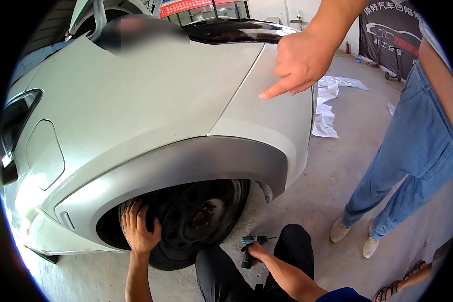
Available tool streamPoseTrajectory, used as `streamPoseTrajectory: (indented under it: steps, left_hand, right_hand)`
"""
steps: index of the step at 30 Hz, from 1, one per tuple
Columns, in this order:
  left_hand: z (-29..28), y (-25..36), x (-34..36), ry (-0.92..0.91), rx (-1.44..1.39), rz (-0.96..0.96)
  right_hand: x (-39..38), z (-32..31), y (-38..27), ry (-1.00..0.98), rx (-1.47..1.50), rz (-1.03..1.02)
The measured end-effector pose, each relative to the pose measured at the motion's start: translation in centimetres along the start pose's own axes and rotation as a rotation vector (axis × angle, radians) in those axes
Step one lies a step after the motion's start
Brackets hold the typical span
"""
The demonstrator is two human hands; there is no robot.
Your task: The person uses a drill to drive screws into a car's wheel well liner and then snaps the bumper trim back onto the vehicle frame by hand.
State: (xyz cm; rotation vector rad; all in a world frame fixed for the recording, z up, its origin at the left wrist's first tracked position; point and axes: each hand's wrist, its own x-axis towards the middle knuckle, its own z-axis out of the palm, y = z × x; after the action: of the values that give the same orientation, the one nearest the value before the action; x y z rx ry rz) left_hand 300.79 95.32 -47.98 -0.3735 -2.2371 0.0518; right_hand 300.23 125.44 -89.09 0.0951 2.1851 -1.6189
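Observation:
My left hand (141,230) lies against the tyre (239,194) under the wheel arch, its fingers stretched out over the tread and sidewall and holding nothing. A dark steel wheel (202,217) sits inside that tyre. Low between my knees, my right hand (257,251) is wrapped round the grip of a cordless drill (252,239). Its thin bit points to the right, away from the car. Above the wheel runs a grey wheel arch trim (206,153) on the pale car body (151,90). A co-worker's hand (302,63) points one finger at the rear panel.
A person in blue jeans (402,156) stands at the right on the concrete floor (332,186). Sandalled feet (402,284) of another person show at the lower right. White plastic sheeting (327,108) lies behind the car. A dark banner (390,35) hangs at the back wall.

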Motion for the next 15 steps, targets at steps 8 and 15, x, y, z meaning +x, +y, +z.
streamPoseTrajectory:
  steps: [8,15]
  left_hand:
    - [0.7,0.8,0.5,0.025,-0.019,0.0]
    - [0.6,0.5,0.3,0.014,0.001,-0.007]
  right_hand:
    - [0.5,-1.4,-0.8,0.164,0.072,0.179]
    - [2.0,-2.0,3.1,0.168,0.131,0.17]
